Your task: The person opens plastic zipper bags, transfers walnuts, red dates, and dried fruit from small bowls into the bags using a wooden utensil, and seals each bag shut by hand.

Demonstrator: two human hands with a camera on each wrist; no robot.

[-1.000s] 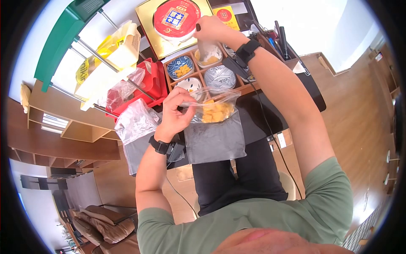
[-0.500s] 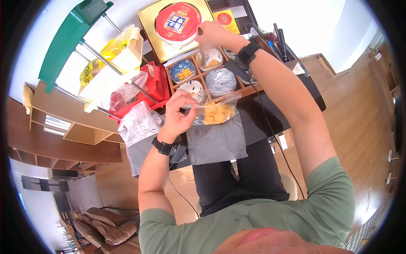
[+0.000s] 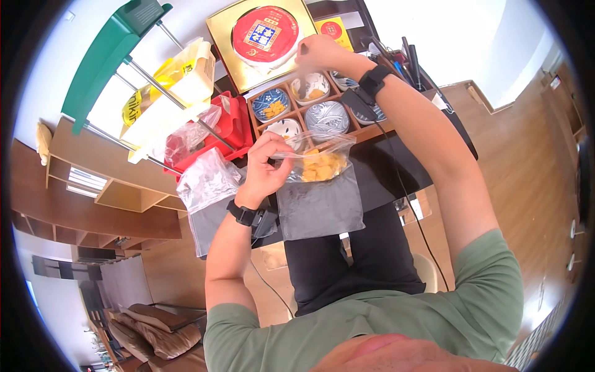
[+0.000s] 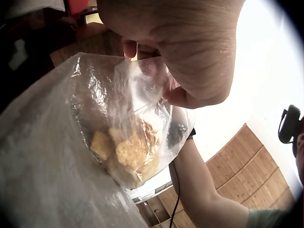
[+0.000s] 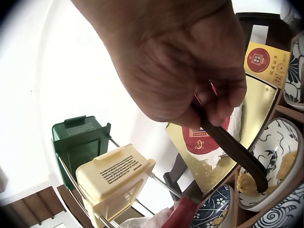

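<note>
My left hand (image 3: 269, 167) pinches the top edge of a clear plastic bag (image 3: 322, 214). Yellow chunks (image 3: 322, 166) lie in the bag's upper part, and the left wrist view shows them through the film (image 4: 130, 152). My right hand (image 3: 325, 53) grips a dark, slim tool (image 5: 232, 147) with a curved tip. That tip is down inside a white patterned bowl (image 5: 273, 137), among crumbly yellow pieces (image 5: 286, 165). The bowl sits in a divided wooden tray (image 3: 297, 113). Beside it are a blue floral bowl (image 3: 263, 99) with yellow pieces and a grey wave-patterned bowl (image 3: 327, 118).
A gold box (image 3: 224, 31) with a red round package (image 3: 266, 37) stands behind the tray. To the left are a red basket (image 3: 238, 121), a green and cream rack (image 3: 102, 62), and another clear bag (image 3: 207, 180). Pens (image 3: 414, 59) stand at right; a black cable (image 3: 403, 180) hangs near the right arm.
The head view has shifted slightly, moving the scene a little right and down. Both hands keep nearly the same places, the left at the bag and the right over the white bowl.
</note>
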